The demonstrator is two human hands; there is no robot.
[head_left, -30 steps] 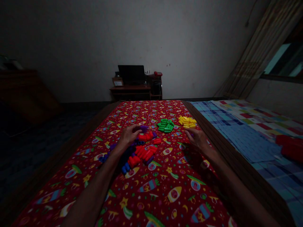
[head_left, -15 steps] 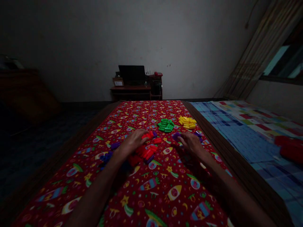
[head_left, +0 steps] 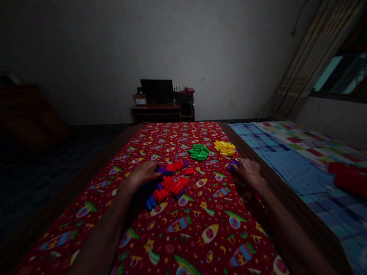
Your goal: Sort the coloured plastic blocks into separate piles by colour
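Note:
Small plastic tubes lie on the red patterned cloth (head_left: 210, 208). My left hand (head_left: 145, 172) is at the left edge of a mixed pile of red tubes (head_left: 173, 186), its fingers closed on a purple tube (head_left: 161, 170). Blue tubes (head_left: 150, 203) show below that hand, partly hidden by it. On the right, my right hand (head_left: 249, 171) has its fingers curled round purple tubes (head_left: 233, 165) near the cloth's right side; how many it grips is hidden. A single red tube (head_left: 189, 171) lies a little apart from the pile.
A green tube heap (head_left: 199, 152) and a yellow tube heap (head_left: 225, 148) lie beyond my hands. A bed with a blue checked sheet (head_left: 275, 164) adjoins on the right. At the far wall stands a desk (head_left: 156, 108) with a dark monitor (head_left: 157, 90).
My right hand has moved right, bringing a purple tube to the other purple ones. My left hand has drawn back left from the red tubes to a purple one.

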